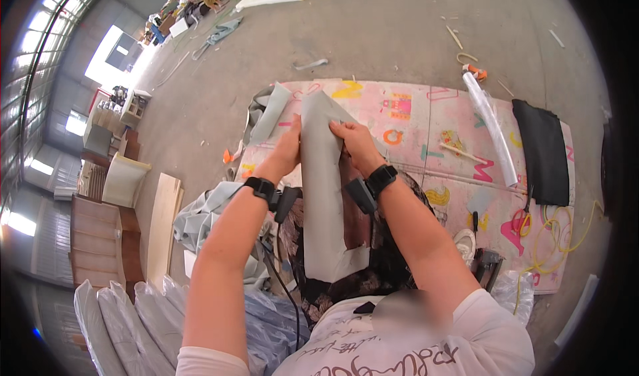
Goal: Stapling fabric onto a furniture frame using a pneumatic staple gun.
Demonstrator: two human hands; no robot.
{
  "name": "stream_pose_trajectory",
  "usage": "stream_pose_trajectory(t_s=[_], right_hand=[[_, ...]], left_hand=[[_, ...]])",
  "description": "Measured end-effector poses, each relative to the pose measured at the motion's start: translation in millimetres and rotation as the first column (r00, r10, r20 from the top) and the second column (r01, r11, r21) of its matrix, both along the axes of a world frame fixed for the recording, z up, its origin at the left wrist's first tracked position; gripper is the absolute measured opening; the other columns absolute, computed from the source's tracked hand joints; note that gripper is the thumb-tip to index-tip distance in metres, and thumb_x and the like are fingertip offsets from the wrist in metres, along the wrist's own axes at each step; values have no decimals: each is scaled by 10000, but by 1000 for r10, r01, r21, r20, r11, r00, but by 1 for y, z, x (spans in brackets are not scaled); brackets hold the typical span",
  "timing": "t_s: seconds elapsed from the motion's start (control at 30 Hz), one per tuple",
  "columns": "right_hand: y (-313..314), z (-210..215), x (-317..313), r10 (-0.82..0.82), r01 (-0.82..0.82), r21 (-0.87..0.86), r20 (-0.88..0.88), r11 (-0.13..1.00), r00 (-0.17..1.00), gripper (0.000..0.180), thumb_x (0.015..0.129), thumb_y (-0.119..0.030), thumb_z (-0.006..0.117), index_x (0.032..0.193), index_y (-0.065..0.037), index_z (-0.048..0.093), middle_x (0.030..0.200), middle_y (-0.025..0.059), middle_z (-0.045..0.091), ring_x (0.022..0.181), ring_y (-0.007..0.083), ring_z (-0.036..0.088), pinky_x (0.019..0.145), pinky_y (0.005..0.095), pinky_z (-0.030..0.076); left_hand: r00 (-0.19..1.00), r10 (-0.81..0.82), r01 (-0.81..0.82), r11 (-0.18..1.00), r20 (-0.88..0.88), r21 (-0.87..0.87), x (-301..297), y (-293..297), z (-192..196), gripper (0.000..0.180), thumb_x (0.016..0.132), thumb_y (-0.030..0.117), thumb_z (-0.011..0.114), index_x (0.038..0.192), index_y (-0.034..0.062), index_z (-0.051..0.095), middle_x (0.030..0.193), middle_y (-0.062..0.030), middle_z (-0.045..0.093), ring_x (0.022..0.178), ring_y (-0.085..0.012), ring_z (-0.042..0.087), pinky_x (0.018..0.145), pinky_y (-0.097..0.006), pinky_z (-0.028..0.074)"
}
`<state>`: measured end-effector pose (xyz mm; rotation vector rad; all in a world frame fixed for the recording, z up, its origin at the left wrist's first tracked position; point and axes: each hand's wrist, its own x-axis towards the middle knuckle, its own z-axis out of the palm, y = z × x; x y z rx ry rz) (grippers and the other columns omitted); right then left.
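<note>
A long grey fabric-covered panel (pixel 322 196) lies over my lap, its far end pointing away from me. Its fabric turns inward at both ends around a brown inner part (pixel 355 209). My left hand (pixel 287 148) is closed on the panel's left edge near the far end, fingers mostly hidden. My right hand (pixel 358 147) grips the opposite side, thumb pressed on the grey fabric and the other fingers out of sight below. Just left of the far end, a loose folded grey fabric piece (pixel 269 115) rests at the mat's edge.
The pink patterned mat (pixel 406 151) carries a clear film roll (pixel 491 133), black fabric (pixel 542 155), a black-handled tool (pixel 474 221) and a yellow hose (pixel 566 248). Crumpled grey fabric (pixel 210 213) lies left, with plastic-wrapped grey pieces (pixel 126 323) nearer. Farther left stands a wooden board (pixel 163 226).
</note>
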<state>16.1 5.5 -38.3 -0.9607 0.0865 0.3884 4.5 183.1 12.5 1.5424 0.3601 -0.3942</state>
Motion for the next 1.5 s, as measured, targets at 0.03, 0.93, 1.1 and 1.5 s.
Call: stream_pose_trajectory(t_s=[0.03,0.93,1.1,1.5], right_hand=[[0,2,-1,-9,9,-23,0,1000,1000,310,879,-322,685,690,-106,567,549,-32,487,417,69,399,376,239,286],[-2,0,-11,-49,49,-27,-6,998,999,230,870,-286,698,782,-80,644,590,-47,542,402,46,382,374,227,257],[-13,4,-16,-53,52,-29,-16,998,998,221,875,-281,692,799,-79,645,590,-53,539,398,40,372,373,225,247],[-8,-12,-5,-29,29,-19,14,999,999,209,885,-267,671,813,-73,639,573,-33,537,370,61,380,351,227,273]], left_hand=[[1000,-2,2,1000,13,2,3,-6,2,668,998,545,338,1393,10,400,1277,-125,546,1089,-225,554,933,-343,458],[948,-16,-86,948,317,305,3,-20,-32,747,994,482,352,1456,-89,217,1483,-273,315,1396,-343,298,1122,-356,245],[961,-36,-46,957,275,287,1,-31,-27,736,994,483,353,1472,-56,203,1484,-267,316,1379,-347,322,1110,-365,268],[950,-25,-105,913,313,393,-3,-34,-17,743,986,508,341,1460,-54,232,1477,-260,329,1377,-352,323,1107,-379,274]])
